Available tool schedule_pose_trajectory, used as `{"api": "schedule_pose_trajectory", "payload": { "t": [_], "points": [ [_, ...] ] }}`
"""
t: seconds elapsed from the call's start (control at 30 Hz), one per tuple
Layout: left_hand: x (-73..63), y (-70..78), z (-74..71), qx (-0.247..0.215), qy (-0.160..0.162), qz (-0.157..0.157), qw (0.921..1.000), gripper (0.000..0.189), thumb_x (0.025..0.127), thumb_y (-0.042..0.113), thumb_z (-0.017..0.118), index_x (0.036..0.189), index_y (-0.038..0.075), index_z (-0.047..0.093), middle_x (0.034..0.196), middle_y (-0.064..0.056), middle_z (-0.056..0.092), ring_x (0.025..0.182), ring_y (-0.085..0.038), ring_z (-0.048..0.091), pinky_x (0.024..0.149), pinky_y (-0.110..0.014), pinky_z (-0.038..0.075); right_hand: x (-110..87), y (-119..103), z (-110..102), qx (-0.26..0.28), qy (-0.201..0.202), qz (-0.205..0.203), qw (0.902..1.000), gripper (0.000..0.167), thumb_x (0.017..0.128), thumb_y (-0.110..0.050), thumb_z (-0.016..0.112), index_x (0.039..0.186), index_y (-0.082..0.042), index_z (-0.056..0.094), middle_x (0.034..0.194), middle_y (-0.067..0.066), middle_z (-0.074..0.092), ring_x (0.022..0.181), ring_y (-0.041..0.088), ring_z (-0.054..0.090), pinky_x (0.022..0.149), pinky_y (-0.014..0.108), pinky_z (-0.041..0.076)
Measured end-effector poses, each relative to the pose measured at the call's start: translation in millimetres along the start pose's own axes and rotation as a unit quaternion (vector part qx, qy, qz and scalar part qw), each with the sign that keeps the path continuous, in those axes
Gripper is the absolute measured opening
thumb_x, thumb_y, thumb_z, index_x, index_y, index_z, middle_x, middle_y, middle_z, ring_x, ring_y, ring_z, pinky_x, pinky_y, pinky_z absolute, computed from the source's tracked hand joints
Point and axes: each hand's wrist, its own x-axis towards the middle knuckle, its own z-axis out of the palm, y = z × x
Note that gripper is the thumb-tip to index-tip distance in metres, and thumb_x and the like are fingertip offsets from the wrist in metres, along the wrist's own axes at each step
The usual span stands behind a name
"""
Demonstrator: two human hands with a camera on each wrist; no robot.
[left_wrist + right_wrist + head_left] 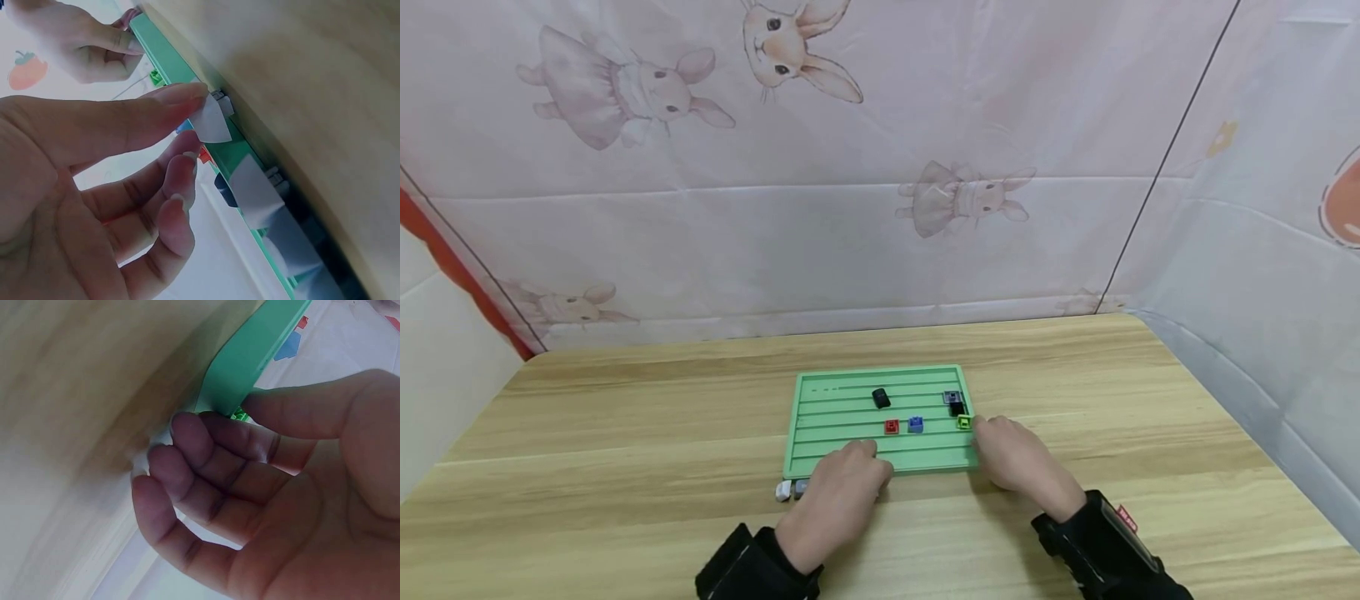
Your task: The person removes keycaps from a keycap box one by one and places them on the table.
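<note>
A shallow green ridged tray (842, 447) lies on the wooden table. At its front edge, my left hand (841, 492) pinches a white keycap (212, 122) between thumb and a forefinger mostly hidden behind the thumb; its other fingers are curled. My right hand (1017, 457) grips the tray's right edge near the front corner, thumb against the side. In the tray sit a red switch-like piece (891, 427), a blue one (915, 425) and a lime green one (964, 422), close to the right fingertips. A black keycap-shaped piece (881, 397) lies farther back.
Several keycaps stand along the tray's front edge, among them a white one (783, 491) and a grey one (801, 488), partly behind my left hand. A greyish piece (951, 397) and a black piece (957, 409) sit by the tray's right side. A rabbit-print curtain (820, 250) hangs behind the table.
</note>
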Motion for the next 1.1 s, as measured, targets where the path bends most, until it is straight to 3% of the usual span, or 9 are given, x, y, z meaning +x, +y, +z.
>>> {"api": "schedule_pose_trajectory", "payload": {
  "t": [1.1],
  "points": [
    [-2.5, -5.6, -3.8, -0.008, -0.009, -0.003, 0.9999, 0.012, 0.077, 0.000, 0.065, 0.072, 0.011, 0.067, 0.064, 0.003, 0.043, 0.059, -0.009, 0.040, 0.050, -0.021, 0.033, 0.2, 0.1, 2.4, -0.005, 0.004, -0.002, 1.0000, 0.012, 0.085, 0.003, 0.053, 0.095, 0.010, 0.056, 0.073, 0.014, 0.054, 0.059, 0.018, 0.045, 0.050, 0.030, 0.039]
  ]
}}
